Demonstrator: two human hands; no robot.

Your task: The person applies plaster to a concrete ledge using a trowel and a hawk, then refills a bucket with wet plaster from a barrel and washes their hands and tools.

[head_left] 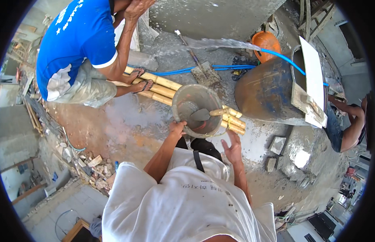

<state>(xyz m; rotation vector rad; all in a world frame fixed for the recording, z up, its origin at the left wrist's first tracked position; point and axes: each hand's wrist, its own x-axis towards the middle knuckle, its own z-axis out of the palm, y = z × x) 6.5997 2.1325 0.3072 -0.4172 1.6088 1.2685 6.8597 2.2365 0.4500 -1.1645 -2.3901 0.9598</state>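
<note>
A round grey bucket (182,96) stands in front of me, over a bundle of bamboo poles (166,83). Inside it lies a trowel (200,115), its grey blade toward the middle and its light wooden handle over the right rim. What else the bucket holds is hard to make out. My left hand (177,128) grips the near left rim, fingers closed around the edge. Off the bucket's right side, below the bamboo ends (234,123), my right hand (233,148) is held with its fingers apart and nothing in it.
A co-worker in a blue shirt (84,34) squats on the bamboo at left. Water sprays from a blue hose (284,55) beside a large drum (260,92). A shovel (205,74) lies beyond the bucket. Blocks (278,145) sit at right, rubble (94,163) at left; another person (351,125) is far right.
</note>
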